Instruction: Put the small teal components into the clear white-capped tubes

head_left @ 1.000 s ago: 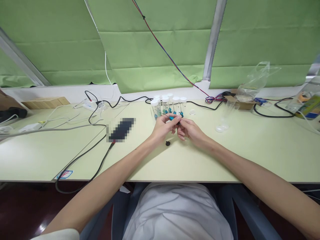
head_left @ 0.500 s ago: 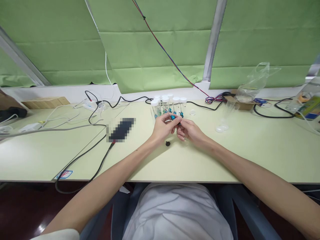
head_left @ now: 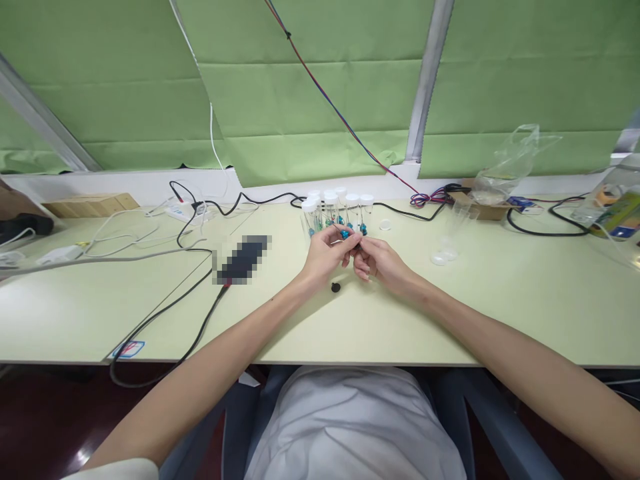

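Observation:
My left hand is closed around a small shiny blue beaded piece, with a thin stem showing at its upper left. The fingertips of my right hand are pinched together, meeting the left fingertips at the piece's lower end. A bit of something dark shows there, mostly covered by the fingers. Just beyond both hands, several clear tubes with white caps stand upright, with blue and green pieces inside. A small round black part lies on the table below my left hand.
A loose white cap lies right of the standing tubes. More clear tubes lie farther right, near a cardboard box and a plastic bag. On the left are a blurred dark device, a black cable and a power strip.
The blue piece between my hands has shifted and tilted very slightly, its stem showing less. Both hands stay almost in place, and the things on the table have not moved.

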A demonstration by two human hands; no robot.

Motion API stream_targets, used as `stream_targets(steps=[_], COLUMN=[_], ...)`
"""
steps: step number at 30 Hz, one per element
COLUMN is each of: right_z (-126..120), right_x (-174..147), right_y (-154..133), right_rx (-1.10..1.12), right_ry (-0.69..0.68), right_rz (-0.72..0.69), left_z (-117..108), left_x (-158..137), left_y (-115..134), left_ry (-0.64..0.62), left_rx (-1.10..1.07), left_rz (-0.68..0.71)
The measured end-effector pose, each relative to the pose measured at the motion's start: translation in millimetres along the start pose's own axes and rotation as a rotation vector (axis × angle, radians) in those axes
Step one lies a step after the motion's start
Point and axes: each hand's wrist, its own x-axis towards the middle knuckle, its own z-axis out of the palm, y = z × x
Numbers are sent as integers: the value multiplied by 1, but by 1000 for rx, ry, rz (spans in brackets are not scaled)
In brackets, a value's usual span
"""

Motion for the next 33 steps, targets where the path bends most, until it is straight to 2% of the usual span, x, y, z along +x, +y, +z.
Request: stream_targets(steps=[33], right_z=[1], right_x=[-1], right_y=[-1], right_rx=[12], right_ry=[15], right_rz=[6], left_z=[-1], left_x=[-1], left_y=[3], left_ry=[-43], left_rx=[-7], left_rz=[-40])
